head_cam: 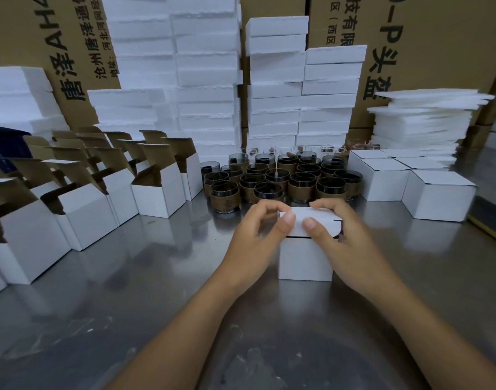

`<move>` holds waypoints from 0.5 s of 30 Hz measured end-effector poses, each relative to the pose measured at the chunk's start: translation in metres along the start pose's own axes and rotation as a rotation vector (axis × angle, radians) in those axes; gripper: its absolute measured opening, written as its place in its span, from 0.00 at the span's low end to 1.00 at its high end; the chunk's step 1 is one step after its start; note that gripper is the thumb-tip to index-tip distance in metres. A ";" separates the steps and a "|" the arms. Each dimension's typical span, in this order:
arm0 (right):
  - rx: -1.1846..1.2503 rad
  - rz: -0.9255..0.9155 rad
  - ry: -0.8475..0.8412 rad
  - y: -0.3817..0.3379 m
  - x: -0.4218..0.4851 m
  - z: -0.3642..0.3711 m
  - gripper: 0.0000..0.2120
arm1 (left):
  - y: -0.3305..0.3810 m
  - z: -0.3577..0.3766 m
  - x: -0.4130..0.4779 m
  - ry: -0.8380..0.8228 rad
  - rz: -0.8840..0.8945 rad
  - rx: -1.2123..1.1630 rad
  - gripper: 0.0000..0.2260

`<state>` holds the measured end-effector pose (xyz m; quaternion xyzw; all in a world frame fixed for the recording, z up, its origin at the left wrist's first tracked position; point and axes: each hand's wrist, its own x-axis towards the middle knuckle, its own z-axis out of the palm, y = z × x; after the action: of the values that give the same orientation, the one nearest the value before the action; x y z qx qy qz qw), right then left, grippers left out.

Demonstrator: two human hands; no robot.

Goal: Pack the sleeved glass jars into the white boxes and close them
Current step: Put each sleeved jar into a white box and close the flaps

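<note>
Pinching the lid flap [322, 219] of the white box [306, 260] at its front edge with left hand [258, 237] and right hand [339, 237]. Standing on the surface [157, 277] just before the sleeved glass jars [277, 181]; bare steel either side.

Upright white box [305, 257], lid [320, 220] ajar

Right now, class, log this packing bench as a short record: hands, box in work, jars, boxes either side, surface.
Left hand: pinches the lid's left end
Right hand: pinches the lid's right part
Box in work: white, upright, between the hands
Lid: folded over, not tucked; dark gap below
Sleeved jars: clustered behind the box
Open boxes: rows at left, flaps up
Closed boxes: group at right
Table: shiny metal
</note>
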<state>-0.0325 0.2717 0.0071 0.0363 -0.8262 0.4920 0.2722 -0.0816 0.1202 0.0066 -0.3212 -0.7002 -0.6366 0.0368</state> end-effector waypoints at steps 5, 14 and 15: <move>0.017 -0.043 0.016 0.000 0.001 -0.001 0.17 | 0.002 -0.001 0.001 0.025 0.001 0.026 0.14; 0.066 0.002 -0.051 -0.002 0.001 -0.004 0.15 | -0.001 -0.006 0.000 -0.019 -0.071 0.018 0.05; 0.100 0.014 -0.043 -0.002 0.001 -0.004 0.15 | -0.002 -0.006 0.000 -0.025 -0.075 0.014 0.05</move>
<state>-0.0313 0.2747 0.0107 0.0545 -0.8063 0.5338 0.2490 -0.0850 0.1148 0.0061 -0.3023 -0.7165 -0.6286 0.0061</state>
